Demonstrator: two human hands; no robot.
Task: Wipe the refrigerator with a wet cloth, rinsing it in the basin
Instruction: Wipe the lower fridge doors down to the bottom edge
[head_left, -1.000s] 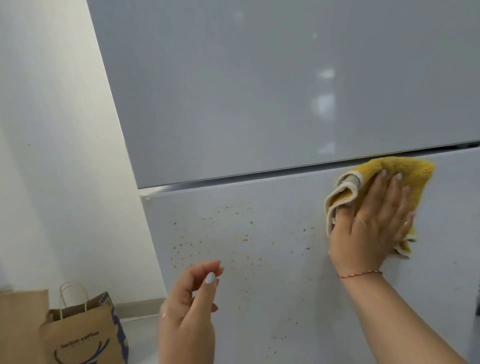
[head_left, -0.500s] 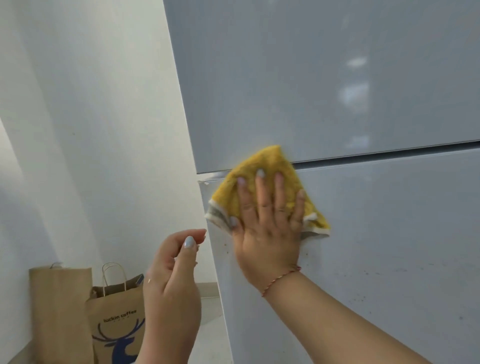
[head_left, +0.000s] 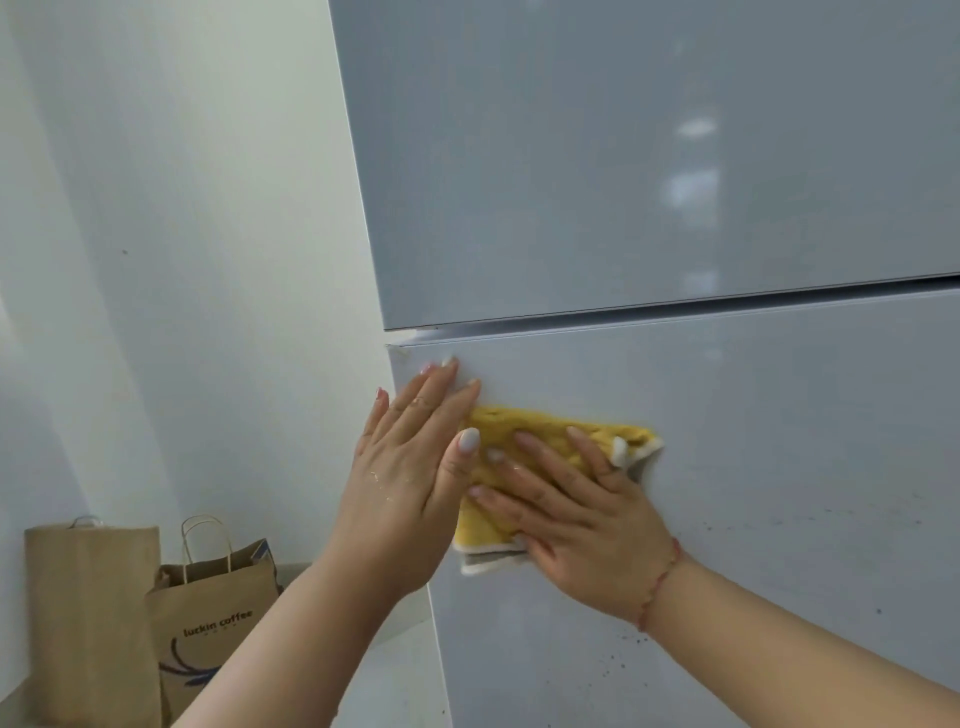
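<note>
Cloth (head_left: 524, 470): yellow, white-edged, folded, lay flat against the lower door (head_left: 727, 467) of the fridge (head_left: 597, 156), near that door's upper left corner and a little below the seam between the two doors. My right hand (head_left: 582, 519) pressed it to the panel with fingers straight and spread, nothing pinched. My left hand (head_left: 410, 467) sat just beside it at the door's left edge, fingers straight and close together, its thumb over the cloth's left end; water droplets showed on its back. Lower door, upper left: looked clean around the cloth, so I judged that patch wiped. Lower door, right and lower part: dark specks (head_left: 613, 660) scattered below my right wrist and out toward the right edge, so I judged that area not yet done. Upper door (head_left: 597, 156): glossy, no marks I could make out; whether it was wiped I could not tell. Basin: not in view, so the state of rinsing was not shown. Overall I judged the wiping partway through. Beyond the fridge: pale wall (head_left: 182, 208) to the left, two brown paper bags (head_left: 208, 613) on the floor against it.
</note>
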